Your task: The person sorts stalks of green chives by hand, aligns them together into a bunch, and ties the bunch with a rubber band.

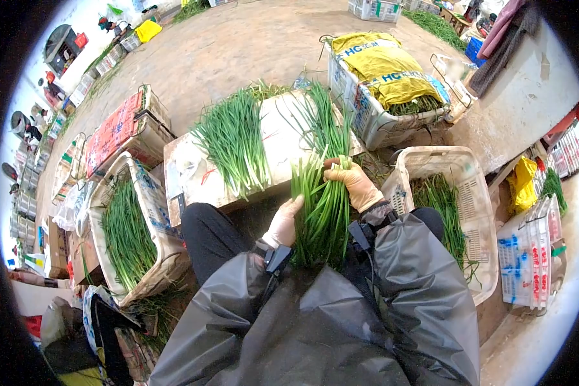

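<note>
Upright in front of my lap is a thick bunch of green chives, pale stem ends up and leaves hanging down. My left hand, in a thin pale glove, grips its left side with the thumb along the stems. Near the top right of the bunch, my gloved right hand has its fingers closed round the stems. Just beyond my hands, a larger pile of chives lies on a white board, stems toward me. A smaller pile of chives rests at the board's right side.
A white crate of chives stands at my left, another crate at my right. Behind the right one is a crate topped with a yellow sack. A red-covered crate sits back left. Stacked baskets stand far right.
</note>
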`<act>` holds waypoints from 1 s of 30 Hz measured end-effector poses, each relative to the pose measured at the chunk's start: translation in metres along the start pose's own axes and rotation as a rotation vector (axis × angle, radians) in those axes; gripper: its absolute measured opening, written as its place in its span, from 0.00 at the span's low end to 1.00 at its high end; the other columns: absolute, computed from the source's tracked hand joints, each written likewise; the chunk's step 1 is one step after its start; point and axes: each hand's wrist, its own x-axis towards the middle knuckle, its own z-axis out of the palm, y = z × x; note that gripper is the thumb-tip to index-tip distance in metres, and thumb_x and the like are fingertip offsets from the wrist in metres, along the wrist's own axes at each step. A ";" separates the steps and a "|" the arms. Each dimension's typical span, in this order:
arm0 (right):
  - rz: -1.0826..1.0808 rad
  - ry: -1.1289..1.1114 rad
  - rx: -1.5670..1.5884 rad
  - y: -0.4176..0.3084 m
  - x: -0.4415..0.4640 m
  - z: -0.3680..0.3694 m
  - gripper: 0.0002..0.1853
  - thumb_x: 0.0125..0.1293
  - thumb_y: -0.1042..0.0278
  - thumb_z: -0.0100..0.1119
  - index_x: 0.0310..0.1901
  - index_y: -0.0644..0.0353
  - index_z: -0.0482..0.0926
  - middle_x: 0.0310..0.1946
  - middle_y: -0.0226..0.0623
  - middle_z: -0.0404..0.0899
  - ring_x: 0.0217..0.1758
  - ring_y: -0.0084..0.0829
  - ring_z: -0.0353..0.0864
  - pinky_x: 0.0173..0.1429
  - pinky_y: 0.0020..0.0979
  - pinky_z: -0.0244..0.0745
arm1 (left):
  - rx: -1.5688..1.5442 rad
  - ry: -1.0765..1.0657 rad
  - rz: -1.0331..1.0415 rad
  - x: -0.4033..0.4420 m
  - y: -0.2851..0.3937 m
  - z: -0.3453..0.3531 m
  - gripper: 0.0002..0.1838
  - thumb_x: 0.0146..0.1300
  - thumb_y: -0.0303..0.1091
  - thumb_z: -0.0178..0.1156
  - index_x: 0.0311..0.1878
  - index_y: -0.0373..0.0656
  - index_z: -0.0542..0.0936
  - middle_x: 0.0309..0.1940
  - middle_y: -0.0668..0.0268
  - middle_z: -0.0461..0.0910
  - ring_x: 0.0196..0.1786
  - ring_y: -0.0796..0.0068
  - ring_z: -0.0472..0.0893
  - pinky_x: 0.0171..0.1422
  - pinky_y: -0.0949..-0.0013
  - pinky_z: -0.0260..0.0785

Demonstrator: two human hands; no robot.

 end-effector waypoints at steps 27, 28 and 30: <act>-0.242 0.208 -0.009 0.034 0.022 -0.004 0.08 0.62 0.78 0.70 0.42 0.62 0.83 0.33 0.26 0.83 0.33 0.22 0.80 0.42 0.25 0.77 | 0.070 0.008 -0.037 -0.004 0.005 0.004 0.18 0.74 0.36 0.63 0.62 0.37 0.80 0.55 0.62 0.85 0.54 0.72 0.84 0.61 0.65 0.76; -0.288 0.219 -0.052 0.037 0.024 -0.006 0.07 0.61 0.78 0.70 0.41 0.61 0.84 0.33 0.26 0.82 0.33 0.22 0.80 0.42 0.25 0.77 | 0.058 0.013 -0.031 -0.005 0.007 0.006 0.19 0.74 0.35 0.63 0.63 0.37 0.79 0.56 0.62 0.85 0.54 0.72 0.84 0.62 0.66 0.76; -0.291 0.217 -0.084 0.037 0.023 -0.004 0.06 0.61 0.79 0.70 0.38 0.60 0.84 0.32 0.25 0.82 0.33 0.22 0.80 0.42 0.25 0.76 | 0.244 0.019 0.086 -0.005 0.003 0.007 0.20 0.73 0.35 0.64 0.64 0.37 0.79 0.57 0.63 0.84 0.54 0.73 0.83 0.62 0.67 0.75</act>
